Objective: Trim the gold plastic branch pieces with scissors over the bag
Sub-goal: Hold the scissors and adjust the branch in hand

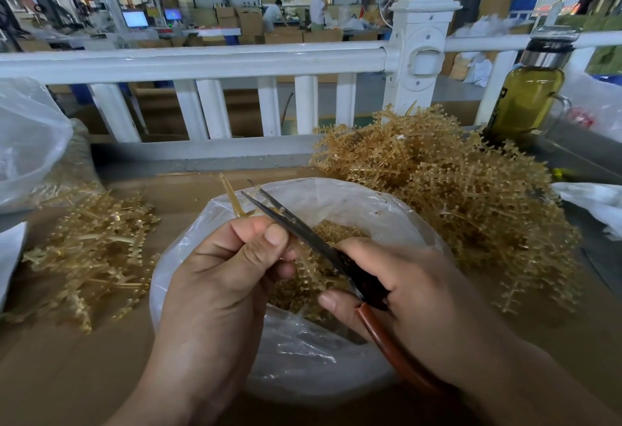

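1. We count two hands, both over the one clear plastic bag [303, 361] that stands open on the brown worktop [67, 378].
2. We see one pair of scissors [296, 228], and one gold branch piece [233, 197] in hand.
3. Two piles of gold branch pieces lie on the worktop: a large pile [471, 196] just right of the bag and a smaller pile [94, 253] to its left.
4. Small gold trimmings [336, 231] sit inside the bag, too many for us to count.
5. One bottle [526, 99] of yellow-green liquid stands behind the large pile, by the white railing [202, 61].
6. The left hand [229, 270] curls inward, back towards us, and pinches the branch piece between thumb and fingers; the stem pokes up past the bag's far rim.
7. The right hand [417, 294] wraps its curled fingers round the red-brown scissor handles, blades pointing up and left.
8. The blades stand slightly parted and cross the stem just above the left thumb.
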A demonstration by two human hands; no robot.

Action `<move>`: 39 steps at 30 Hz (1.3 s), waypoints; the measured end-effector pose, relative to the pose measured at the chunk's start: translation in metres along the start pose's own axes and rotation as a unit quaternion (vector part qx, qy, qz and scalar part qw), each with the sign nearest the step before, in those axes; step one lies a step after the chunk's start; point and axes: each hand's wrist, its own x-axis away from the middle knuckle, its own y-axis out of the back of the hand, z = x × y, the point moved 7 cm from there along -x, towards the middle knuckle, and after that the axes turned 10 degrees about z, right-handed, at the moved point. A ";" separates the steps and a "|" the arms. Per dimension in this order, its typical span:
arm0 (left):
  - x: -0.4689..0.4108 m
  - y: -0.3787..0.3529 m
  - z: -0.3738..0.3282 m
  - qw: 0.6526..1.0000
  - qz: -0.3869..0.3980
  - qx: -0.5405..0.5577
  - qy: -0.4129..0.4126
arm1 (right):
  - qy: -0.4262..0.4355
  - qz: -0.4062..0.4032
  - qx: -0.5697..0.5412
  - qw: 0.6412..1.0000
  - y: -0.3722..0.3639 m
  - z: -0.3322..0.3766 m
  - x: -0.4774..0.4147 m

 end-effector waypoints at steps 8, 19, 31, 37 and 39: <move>0.001 -0.001 -0.002 1.000 -0.003 -0.005 0.004 | 0.003 -0.007 -0.003 1.000 0.002 0.002 0.001; 0.001 -0.001 -0.003 1.000 -0.003 -0.001 0.007 | 0.001 -0.005 0.003 1.000 0.005 0.002 -0.001; 0.001 0.000 -0.003 1.000 0.004 -0.009 -0.006 | -0.012 0.010 -0.017 1.000 0.004 0.001 0.000; 0.003 0.001 -0.007 0.999 0.002 -0.027 -0.038 | -0.020 0.003 0.003 1.000 0.001 0.001 0.002; 0.003 0.003 -0.010 0.997 -0.003 -0.046 -0.056 | -0.027 0.005 0.010 1.000 -0.001 0.000 0.002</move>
